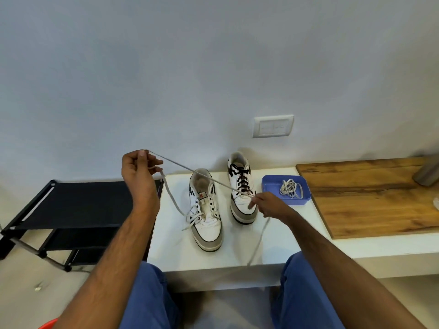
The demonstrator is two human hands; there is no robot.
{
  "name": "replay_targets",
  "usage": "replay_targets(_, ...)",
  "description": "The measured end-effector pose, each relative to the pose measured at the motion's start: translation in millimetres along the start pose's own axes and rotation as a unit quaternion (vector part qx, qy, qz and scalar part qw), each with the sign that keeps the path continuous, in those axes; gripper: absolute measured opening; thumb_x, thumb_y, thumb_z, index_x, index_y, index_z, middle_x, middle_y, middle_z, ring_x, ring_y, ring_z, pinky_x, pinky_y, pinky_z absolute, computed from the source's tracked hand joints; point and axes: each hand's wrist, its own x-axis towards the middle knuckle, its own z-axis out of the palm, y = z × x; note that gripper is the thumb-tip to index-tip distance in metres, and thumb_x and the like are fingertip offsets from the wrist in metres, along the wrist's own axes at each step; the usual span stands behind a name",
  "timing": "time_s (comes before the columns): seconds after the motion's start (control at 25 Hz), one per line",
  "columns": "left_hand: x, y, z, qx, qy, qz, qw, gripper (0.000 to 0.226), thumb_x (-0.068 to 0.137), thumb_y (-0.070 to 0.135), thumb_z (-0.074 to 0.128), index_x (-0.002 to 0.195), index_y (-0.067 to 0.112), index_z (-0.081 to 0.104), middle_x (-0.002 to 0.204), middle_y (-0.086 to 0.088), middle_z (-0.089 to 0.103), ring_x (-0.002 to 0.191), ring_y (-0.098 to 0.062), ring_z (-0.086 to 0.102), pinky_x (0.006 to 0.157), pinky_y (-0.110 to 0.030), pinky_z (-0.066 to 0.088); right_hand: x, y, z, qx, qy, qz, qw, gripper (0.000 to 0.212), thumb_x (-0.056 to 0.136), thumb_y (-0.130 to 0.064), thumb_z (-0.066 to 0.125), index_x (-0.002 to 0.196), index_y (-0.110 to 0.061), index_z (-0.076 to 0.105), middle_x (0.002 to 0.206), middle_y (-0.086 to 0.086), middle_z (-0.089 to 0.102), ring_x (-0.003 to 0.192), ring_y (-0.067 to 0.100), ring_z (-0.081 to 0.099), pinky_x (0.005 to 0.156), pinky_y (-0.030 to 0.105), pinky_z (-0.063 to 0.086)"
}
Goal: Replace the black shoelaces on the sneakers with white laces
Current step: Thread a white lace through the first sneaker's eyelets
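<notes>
Two white sneakers stand on a white table (180, 255). The left sneaker (206, 214) has a white lace (174, 201) threaded through its lowest eyelets; its upper eyelets are bare. My left hand (140, 173) is raised left of this shoe and pinches that lace, which runs taut across to my right hand (267, 205). My right hand pinches the lace in front of the right sneaker (241, 186), and the tail hangs down past the table edge. The right sneaker still carries black laces (240, 180). A second white lace (290, 188) lies coiled in a blue tray (303, 200).
A wooden board (370, 198) lies on the table's right part, with a grey cylinder (427, 173) at its far edge. A black folding rack (61, 217) stands left of the table. A wall switch plate (273, 126) sits behind the shoes. My blue-clad knees are at the table's front edge.
</notes>
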Motion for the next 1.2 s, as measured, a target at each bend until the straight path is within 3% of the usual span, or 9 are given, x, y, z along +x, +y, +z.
replay_targets(0.24, -12, -19, 25, 0.022, -0.126, 0.018, 0.992, 0.009, 0.106, 0.015, 0.05, 0.099, 0.014, 0.056, 0.093, 0.0, 0.071, 0.098, -0.022, 0.069, 0.093, -0.036, 0.053, 3, 39, -10, 0.126, 0.088, 0.154, 0.976, 0.021, 0.105, -0.007, 0.042, 0.113, -0.001, 0.061, 0.091, 0.017, 0.063, 0.071, 0.024, 0.057, 0.055, 0.032, 0.053)
replay_targets(0.44, -8, -10, 71, 0.069, -0.27, 0.026, 0.96, 0.007, 0.102, 0.016, 0.057, 0.096, 0.016, 0.06, 0.099, -0.004, 0.073, 0.1, -0.023, 0.069, 0.088, -0.04, 0.053, 14, 48, -15, 0.029, 0.071, 0.076, 0.994, 0.032, 0.089, 0.011, 0.059, 0.116, -0.004, 0.062, 0.101, 0.021, 0.073, 0.083, 0.031, 0.069, 0.071, 0.039, 0.058)
replay_targets(0.6, -23, -15, 115, 0.154, -0.411, 0.065, 0.896, 0.005, 0.097, 0.018, 0.067, 0.095, 0.014, 0.069, 0.099, 0.001, 0.073, 0.099, -0.014, 0.067, 0.083, -0.034, 0.054, 14, 24, -7, 0.029, 0.186, -0.047, 0.981, 0.039, 0.086, 0.009, 0.06, 0.117, -0.014, 0.063, 0.104, 0.006, 0.067, 0.09, 0.024, 0.064, 0.066, 0.017, 0.05)
replay_targets(0.76, -28, -25, 135, 0.148, -0.481, 0.061, 0.862, 0.007, 0.095, 0.015, 0.069, 0.097, 0.02, 0.073, 0.107, -0.005, 0.069, 0.102, -0.015, 0.067, 0.087, -0.031, 0.053, 1, -20, -2, 0.265, -0.029, -0.168, 0.949, 0.078, 0.079, 0.008, 0.078, 0.141, -0.032, 0.049, 0.135, -0.002, 0.06, 0.098, 0.019, 0.064, 0.084, 0.032, 0.059)
replay_targets(0.84, -21, -39, 130, 0.248, -0.523, 0.118, 0.807, 0.019, 0.095, 0.017, 0.068, 0.112, 0.025, 0.074, 0.115, -0.003, 0.062, 0.111, -0.013, 0.061, 0.093, -0.022, 0.049, 2, -28, 5, 0.33, -0.107, -0.171, 0.922, 0.059, 0.086, 0.003, 0.075, 0.133, -0.026, 0.056, 0.119, 0.003, 0.066, 0.091, 0.018, 0.064, 0.079, 0.034, 0.056)
replay_targets(0.92, -15, -58, 108, 0.334, -0.501, 0.187, 0.776, 0.035, 0.095, 0.022, 0.068, 0.13, 0.024, 0.066, 0.123, 0.0, 0.056, 0.117, -0.012, 0.053, 0.099, -0.022, 0.044, 11, -26, 14, 0.39, -0.082, -0.121, 0.909, 0.019, 0.096, -0.004, 0.065, 0.111, -0.016, 0.068, 0.089, 0.006, 0.065, 0.076, 0.017, 0.06, 0.069, 0.028, 0.051)
replay_targets(1.0, -13, -81, 68, 0.346, -0.393, 0.178, 0.833, 0.033, 0.095, 0.023, 0.066, 0.128, 0.024, 0.064, 0.122, 0.003, 0.056, 0.111, -0.009, 0.056, 0.099, -0.034, 0.048, 23, -7, 21, 0.351, 0.019, -0.06, 0.934, 0.01, 0.1, -0.009, 0.062, 0.096, -0.012, 0.07, 0.074, 0.005, 0.06, 0.067, 0.018, 0.056, 0.061, 0.026, 0.049)
replay_targets(1.08, -18, -111, 18, 0.397, -0.288, 0.118, 0.864, 0.013, 0.098, 0.027, 0.064, 0.11, 0.029, 0.061, 0.111, 0.01, 0.058, 0.097, -0.006, 0.061, 0.088, -0.042, 0.053, 30, 13, 21, 0.19, 0.102, -0.035, 0.976, 0.006, 0.097, -0.012, 0.065, 0.094, -0.015, 0.068, 0.074, 0.001, 0.064, 0.067, 0.017, 0.058, 0.061, 0.026, 0.048)
replay_targets(1.2, -36, -154, -37, 0.5, -0.239, -0.022, 0.832, 0.013, 0.099, 0.042, 0.059, 0.1, 0.032, 0.051, 0.105, 0.011, 0.056, 0.093, -0.014, 0.061, 0.087, -0.052, 0.053, 26, 28, 14, -0.166, 0.015, 0.003, 0.986, 0.023, 0.09, -0.025, 0.072, 0.111, -0.024, 0.062, 0.084, -0.006, 0.062, 0.085, 0.019, 0.061, 0.08, 0.031, 0.047)
